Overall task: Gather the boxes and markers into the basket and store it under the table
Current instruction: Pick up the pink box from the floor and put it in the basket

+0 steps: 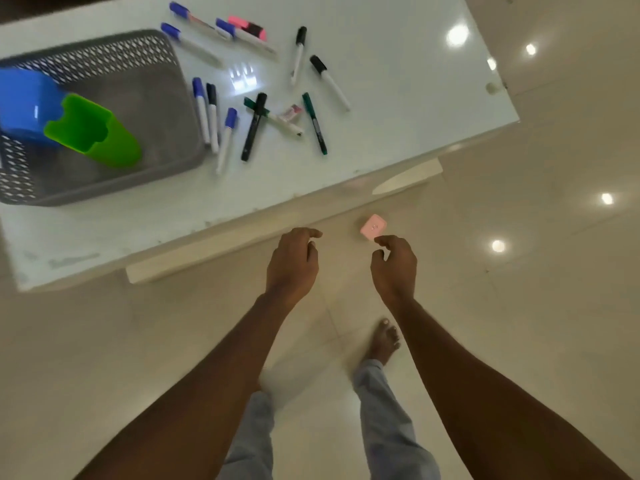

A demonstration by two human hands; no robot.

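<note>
The grey basket [104, 133] was set on the white table [398, 98], with a blue box [24, 102] and a green box [93, 133] lying inside it. Markers [254, 124] were scattered on the tabletop just beside it. A small pink block [373, 227] was seen on the floor [519, 306] beyond the table edge. The left hand [292, 261] and right hand [394, 263] were held loosely curled, nothing gripped.
</note>
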